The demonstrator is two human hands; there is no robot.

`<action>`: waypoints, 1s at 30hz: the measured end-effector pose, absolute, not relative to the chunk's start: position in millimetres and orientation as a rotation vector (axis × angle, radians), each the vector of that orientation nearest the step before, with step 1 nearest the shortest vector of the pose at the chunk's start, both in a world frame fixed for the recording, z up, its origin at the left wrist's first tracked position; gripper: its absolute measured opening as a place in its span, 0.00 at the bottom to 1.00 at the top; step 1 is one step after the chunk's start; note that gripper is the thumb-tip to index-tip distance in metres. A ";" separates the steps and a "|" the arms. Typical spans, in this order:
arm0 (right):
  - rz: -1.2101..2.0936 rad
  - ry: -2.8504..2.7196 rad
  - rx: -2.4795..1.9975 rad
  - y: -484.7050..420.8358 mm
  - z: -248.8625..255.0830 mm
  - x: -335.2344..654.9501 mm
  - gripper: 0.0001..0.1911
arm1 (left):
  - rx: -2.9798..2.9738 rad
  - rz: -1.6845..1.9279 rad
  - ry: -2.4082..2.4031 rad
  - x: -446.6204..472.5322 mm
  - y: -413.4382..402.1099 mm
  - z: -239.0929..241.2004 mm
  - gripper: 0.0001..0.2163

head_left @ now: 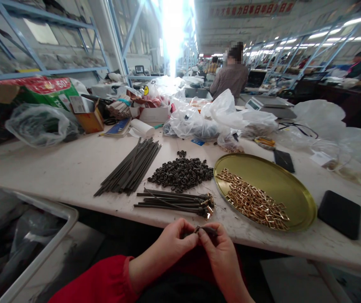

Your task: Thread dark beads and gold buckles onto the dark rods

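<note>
At the table's front edge, my left hand (172, 242) and my right hand (220, 248) are closed close together. Between their fingertips they pinch a dark strap (211, 231) with a small metallic glint, probably a buckle, mostly hidden by the thumbs. Just beyond lie several dark straps fitted with gold buckles (210, 206). A heap of small dark loops (182, 174) sits behind those. To its left is a bundle of plain dark straps (131, 166). An oval gold tray (284, 179) on the right bears a pile of gold buckles (256, 202).
A black flat case (340, 213) and a dark phone (284, 160) lie right of the tray. Clear plastic bags (199, 122), a scale (270, 107) and boxes crowd the back. A white bin (70, 214) stands lower left. A person (231, 78) is farther off.
</note>
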State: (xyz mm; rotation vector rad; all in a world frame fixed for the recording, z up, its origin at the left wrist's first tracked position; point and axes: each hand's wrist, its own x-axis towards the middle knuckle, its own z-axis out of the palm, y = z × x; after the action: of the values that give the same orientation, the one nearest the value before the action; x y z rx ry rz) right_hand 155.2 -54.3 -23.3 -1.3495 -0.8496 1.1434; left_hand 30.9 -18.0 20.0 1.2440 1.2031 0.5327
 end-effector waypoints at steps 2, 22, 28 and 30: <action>0.974 -1.031 -1.448 -55.6 -25.5 156.2 0.11 | 1.303 0.519 1.280 32.1 -18.5 14.9 0.06; 1.159 -1.553 -1.197 -53.5 -14.9 180.2 0.03 | 1.420 0.546 1.322 25.4 -23.5 11.9 0.08; 0.970 -1.918 -1.211 -48.1 -10.0 189.8 0.02 | 1.464 0.479 1.310 27.0 -23.2 10.0 0.08; 0.911 -2.015 -1.239 -46.8 -5.4 191.0 0.03 | 1.454 0.464 1.313 27.5 -23.0 8.7 0.07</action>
State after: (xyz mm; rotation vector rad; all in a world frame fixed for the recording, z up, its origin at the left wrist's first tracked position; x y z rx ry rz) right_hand 191.0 -46.8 -5.4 -1.2388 -2.0153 0.9111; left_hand 27.5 -23.0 8.7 1.4538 1.3133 0.4644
